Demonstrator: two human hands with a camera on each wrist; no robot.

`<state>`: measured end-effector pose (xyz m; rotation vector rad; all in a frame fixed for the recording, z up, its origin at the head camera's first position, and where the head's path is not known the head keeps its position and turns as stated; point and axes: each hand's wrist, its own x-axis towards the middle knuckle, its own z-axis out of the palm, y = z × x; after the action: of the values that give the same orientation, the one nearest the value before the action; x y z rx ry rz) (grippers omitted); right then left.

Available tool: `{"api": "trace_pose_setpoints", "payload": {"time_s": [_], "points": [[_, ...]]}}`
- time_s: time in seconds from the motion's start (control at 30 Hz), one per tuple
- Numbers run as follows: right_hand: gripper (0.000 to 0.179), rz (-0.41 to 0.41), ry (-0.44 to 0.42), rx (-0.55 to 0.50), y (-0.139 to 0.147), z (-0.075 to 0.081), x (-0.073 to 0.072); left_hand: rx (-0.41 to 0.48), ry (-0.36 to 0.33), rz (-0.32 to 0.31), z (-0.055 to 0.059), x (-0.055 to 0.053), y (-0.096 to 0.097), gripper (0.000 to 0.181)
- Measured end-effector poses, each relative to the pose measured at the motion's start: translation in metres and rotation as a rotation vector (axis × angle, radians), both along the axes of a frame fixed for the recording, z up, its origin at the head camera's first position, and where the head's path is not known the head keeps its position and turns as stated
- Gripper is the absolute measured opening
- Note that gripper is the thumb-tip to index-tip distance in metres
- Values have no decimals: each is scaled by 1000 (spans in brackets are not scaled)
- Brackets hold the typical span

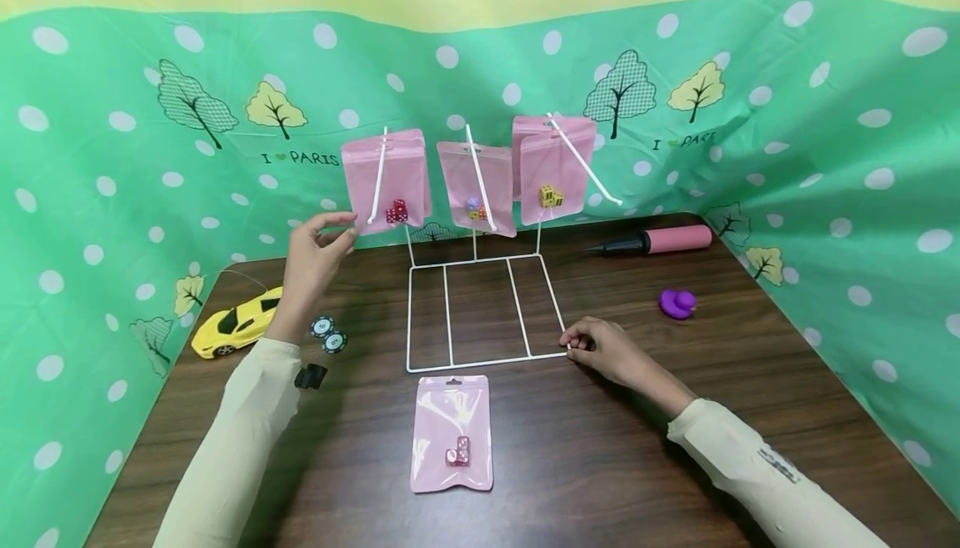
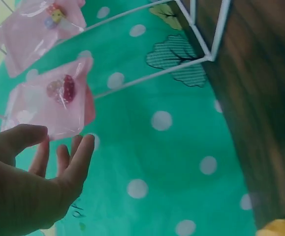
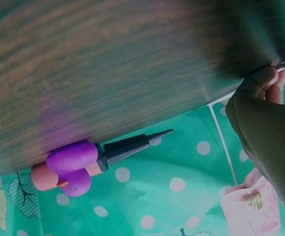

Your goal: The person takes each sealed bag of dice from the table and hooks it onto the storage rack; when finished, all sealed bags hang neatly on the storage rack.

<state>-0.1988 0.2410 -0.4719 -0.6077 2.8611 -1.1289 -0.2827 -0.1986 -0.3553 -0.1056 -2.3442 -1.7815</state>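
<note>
A white wire display rack [image 1: 486,362] stands on the table, pink zip bags hanging from its three slanting prongs. At its front right corner my right hand [image 1: 603,351] pinches the base wire between thumb and fingers. My left hand [image 1: 313,258] is raised at the lower left edge of the left pink bag [image 1: 367,177], which shows red dice [image 1: 397,212]. In the left wrist view, its thumb and fingers are spread apart, fingertips right at the bag's edge. The middle bag [image 1: 457,173] holds multicoloured dice; the right bag [image 1: 532,168] has yellow dice.
Another pink bag [image 1: 431,431] with dice lies flat before the rack. A yellow toy car [image 1: 228,327] and two poker chips [image 1: 333,342] sit at left. To the right are a purple rubber duck [image 1: 677,304] and a pink hand pump [image 1: 678,238]. A green patterned cloth [image 1: 480,56] hangs behind.
</note>
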Motion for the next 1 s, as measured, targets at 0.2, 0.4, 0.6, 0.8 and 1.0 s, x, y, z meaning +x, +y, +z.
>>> {"api": "trace_pose_setpoints", "payload": {"time_s": [0.2, 0.4, 0.6, 0.8, 1.0], "points": [[11, -1, 3, 2, 0, -1, -1, -104, 15, 18, -17, 14, -14, 36], [11, 0, 7, 4, 1, -1, -2, -362, 172, -65, -31, 57, 4, 29], [11, -5, -4, 7, 0, -1, -3, -466, 169, -200, -56, 110, 23, 28], [11, -3, -12, 9, 0, -2, -3, -525, 27, -252, -75, 142, 26, 26], [11, -2, 2, 8, -1, -1, -3, -441, -89, -330, -85, 167, 30, 31]]}}
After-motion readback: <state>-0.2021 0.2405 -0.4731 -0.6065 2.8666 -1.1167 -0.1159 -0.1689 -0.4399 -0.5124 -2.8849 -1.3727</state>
